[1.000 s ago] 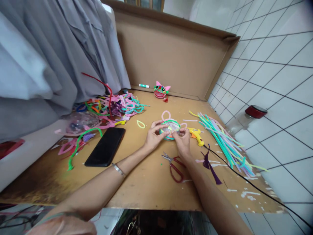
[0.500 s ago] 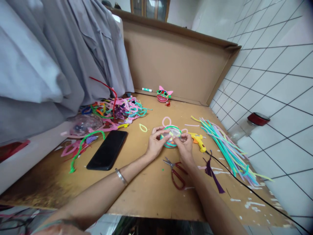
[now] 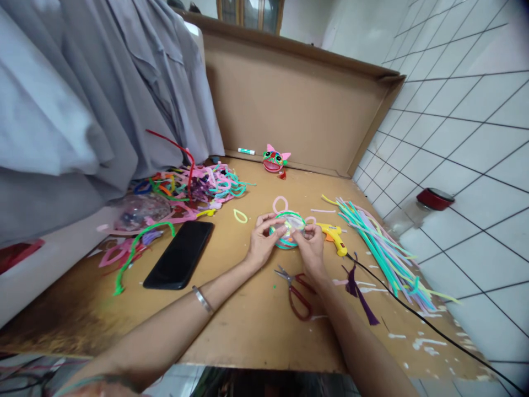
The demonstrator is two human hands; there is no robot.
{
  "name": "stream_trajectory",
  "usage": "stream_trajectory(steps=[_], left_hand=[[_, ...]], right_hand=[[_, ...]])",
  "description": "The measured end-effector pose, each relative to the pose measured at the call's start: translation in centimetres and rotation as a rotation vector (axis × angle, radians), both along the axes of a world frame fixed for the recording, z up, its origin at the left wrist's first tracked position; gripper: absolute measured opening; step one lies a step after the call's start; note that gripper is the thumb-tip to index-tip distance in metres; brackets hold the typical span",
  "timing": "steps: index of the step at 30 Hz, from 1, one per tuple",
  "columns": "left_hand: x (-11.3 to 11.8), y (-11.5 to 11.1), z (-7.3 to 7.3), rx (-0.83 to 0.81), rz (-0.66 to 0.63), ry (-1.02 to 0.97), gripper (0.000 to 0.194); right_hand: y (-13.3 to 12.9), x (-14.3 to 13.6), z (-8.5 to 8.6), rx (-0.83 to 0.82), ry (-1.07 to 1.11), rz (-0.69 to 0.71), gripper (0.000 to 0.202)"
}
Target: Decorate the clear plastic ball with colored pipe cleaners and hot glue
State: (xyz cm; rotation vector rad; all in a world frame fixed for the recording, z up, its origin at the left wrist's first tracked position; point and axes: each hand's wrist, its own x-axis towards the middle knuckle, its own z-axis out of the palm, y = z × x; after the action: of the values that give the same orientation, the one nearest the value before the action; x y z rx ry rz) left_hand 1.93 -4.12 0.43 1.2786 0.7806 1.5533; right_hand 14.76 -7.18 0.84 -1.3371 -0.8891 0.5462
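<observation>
Between my two hands is a round craft piece (image 3: 288,244) made of pipe cleaners, with a green-teal rim and a pale middle. My left hand (image 3: 264,238) grips its left side, thumb on the face. At the right side, the fingers of my right hand (image 3: 309,243) pinch it; their tips partly cover what they press. A pink pipe-cleaner loop (image 3: 280,205) lies just beyond the piece, and a yellow leaf-shaped loop (image 3: 240,216) to its left. Beside my right hand rests a yellow glue gun (image 3: 336,238). Red-handled scissors (image 3: 298,295) lie below, near my right wrist.
A black phone (image 3: 179,255) and a tangle of pipe cleaners (image 3: 215,182) lie left. On the right are a bundle of straight pipe cleaners (image 3: 374,253), a purple tassel (image 3: 359,292), the glue gun's cord and a red-lidded jar (image 3: 433,199). A finished animal head (image 3: 274,160) stands at the back.
The view has shifted very slightly. Both hands keep hold of the round piece, with only a small shift of the thumbs and fingers.
</observation>
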Motion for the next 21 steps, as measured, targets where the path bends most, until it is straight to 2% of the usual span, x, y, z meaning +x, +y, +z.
stream_trajectory(steps=[12, 18, 21], left_hand=[[0.02, -0.07, 0.02, 0.017, 0.005, 0.002, 0.033], [0.43, 0.11, -0.39, -0.060, -0.023, -0.050, 0.060], [0.56, 0.25, -0.47, -0.091, -0.018, -0.076, 0.064]], right_hand=[[0.02, 0.19, -0.14, -0.029, -0.014, 0.026, 0.047], [-0.07, 0.05, -0.01, -0.033, -0.018, 0.010, 0.048], [-0.20, -0.33, 0.32, -0.028, -0.050, -0.017, 0.047]])
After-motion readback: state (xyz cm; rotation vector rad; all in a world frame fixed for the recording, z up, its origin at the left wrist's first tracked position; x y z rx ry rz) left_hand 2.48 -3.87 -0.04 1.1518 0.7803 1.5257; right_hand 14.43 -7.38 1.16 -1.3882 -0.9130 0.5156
